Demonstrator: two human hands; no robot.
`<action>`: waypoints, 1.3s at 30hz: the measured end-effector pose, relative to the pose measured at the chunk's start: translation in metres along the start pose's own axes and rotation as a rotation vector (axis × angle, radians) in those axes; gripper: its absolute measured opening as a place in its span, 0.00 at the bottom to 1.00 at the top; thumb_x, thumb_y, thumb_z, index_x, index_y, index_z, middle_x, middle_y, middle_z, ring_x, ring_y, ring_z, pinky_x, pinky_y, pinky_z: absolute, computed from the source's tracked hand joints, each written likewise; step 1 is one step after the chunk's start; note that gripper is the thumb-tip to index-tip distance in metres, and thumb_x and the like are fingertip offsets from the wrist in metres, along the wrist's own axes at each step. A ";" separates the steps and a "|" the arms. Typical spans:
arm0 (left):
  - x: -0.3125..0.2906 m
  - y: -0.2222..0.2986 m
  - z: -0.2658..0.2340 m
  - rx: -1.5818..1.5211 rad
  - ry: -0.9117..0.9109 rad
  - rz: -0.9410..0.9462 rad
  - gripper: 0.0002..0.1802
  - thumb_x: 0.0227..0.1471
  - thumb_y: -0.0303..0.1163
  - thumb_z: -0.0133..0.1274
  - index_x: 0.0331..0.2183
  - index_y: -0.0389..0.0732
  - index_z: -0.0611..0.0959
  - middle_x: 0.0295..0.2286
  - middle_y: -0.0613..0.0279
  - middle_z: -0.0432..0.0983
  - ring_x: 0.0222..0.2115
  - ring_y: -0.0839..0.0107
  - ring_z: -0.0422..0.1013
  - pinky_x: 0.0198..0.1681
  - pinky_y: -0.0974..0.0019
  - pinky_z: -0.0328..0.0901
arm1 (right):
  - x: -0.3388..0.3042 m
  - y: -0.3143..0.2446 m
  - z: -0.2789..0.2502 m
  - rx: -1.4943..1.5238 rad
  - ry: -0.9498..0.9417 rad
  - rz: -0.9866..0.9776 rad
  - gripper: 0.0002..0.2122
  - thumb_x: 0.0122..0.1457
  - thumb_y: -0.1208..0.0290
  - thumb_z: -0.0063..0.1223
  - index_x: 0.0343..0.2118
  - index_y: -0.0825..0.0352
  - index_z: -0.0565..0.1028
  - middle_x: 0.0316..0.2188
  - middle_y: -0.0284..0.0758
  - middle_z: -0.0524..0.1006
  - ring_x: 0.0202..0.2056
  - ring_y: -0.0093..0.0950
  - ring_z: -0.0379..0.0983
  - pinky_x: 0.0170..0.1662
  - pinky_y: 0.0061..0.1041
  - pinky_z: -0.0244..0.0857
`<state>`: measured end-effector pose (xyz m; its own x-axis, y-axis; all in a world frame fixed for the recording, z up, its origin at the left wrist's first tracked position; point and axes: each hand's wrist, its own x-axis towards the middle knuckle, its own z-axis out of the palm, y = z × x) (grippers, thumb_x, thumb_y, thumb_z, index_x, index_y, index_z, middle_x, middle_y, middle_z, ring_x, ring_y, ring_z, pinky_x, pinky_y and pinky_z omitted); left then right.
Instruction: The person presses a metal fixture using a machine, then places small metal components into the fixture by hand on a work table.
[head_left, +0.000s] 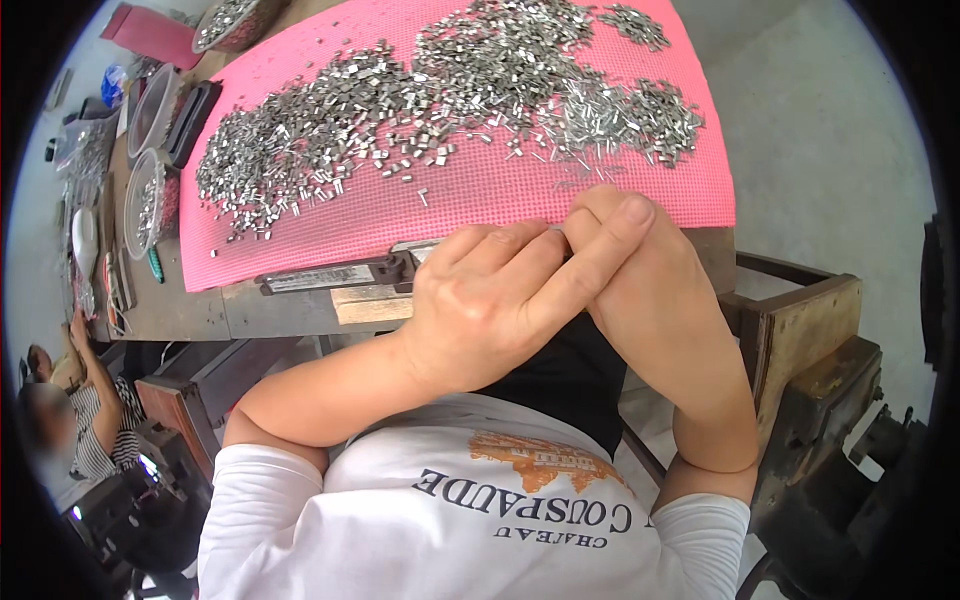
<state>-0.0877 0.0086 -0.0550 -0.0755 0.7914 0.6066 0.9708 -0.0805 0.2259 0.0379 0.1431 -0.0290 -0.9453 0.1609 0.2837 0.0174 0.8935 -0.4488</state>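
My left hand [490, 300] and my right hand [640, 260] meet over the near edge of a pink textured mat [480, 205]. Both have curled fingers, and the left thumb lies across toward the right hand's fingers. Whatever sits between the fingertips is hidden behind the hands. Beyond them, piles of small silvery metal pieces [500, 60] are spread over the mat, some short and blocky. Thin pin-like metal pieces [590, 120] lie closest to my right hand. Below the mat's edge, beside my left hand, is a dark metal bar fixture [330, 277].
A wooden block [370, 305] juts from the bench edge. Clear plastic tubs [150, 205], a black tray [195, 122] and a green-handled tool [155, 265] line the left side. Another person [90, 410] sits at lower left. Dark machinery [820, 450] stands by a wooden drawer frame at right.
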 end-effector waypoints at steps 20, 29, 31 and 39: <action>0.089 -0.217 -0.081 -0.075 -0.398 -0.724 0.15 0.49 0.44 0.66 0.35 0.44 0.92 0.31 0.56 0.87 0.33 0.61 0.82 0.42 0.58 0.74 | 0.152 0.028 -0.023 0.070 0.134 -0.094 0.04 0.58 0.77 0.61 0.35 0.69 0.79 0.33 0.39 0.81 0.38 0.39 0.77 0.44 0.35 0.69; 0.117 -0.230 -0.070 0.041 -0.443 -0.716 0.11 0.46 0.43 0.65 0.32 0.50 0.93 0.31 0.56 0.86 0.35 0.57 0.82 0.43 0.54 0.75 | 0.252 0.070 0.023 -0.174 0.100 -0.095 0.04 0.56 0.70 0.61 0.31 0.62 0.83 0.35 0.34 0.82 0.45 0.38 0.75 0.52 0.41 0.65; 0.119 -0.231 -0.071 0.020 -0.435 -0.714 0.09 0.46 0.41 0.65 0.30 0.51 0.92 0.31 0.57 0.86 0.35 0.57 0.82 0.42 0.55 0.75 | 0.260 0.074 0.028 -0.209 0.083 -0.099 0.04 0.56 0.70 0.61 0.31 0.61 0.84 0.35 0.34 0.82 0.46 0.38 0.74 0.53 0.41 0.64; 0.113 -0.252 -0.066 -0.051 -0.540 -0.627 0.11 0.50 0.35 0.66 0.32 0.39 0.88 0.28 0.57 0.85 0.30 0.63 0.80 0.40 0.60 0.72 | 0.267 0.057 0.039 -0.429 0.021 -0.061 0.06 0.55 0.73 0.57 0.32 0.66 0.83 0.36 0.38 0.82 0.47 0.39 0.75 0.53 0.43 0.65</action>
<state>-0.3558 0.0781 0.0074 -0.4666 0.8799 -0.0903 0.7726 0.4551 0.4427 -0.2260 0.2209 -0.0117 -0.9421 0.1073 0.3177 0.0999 0.9942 -0.0396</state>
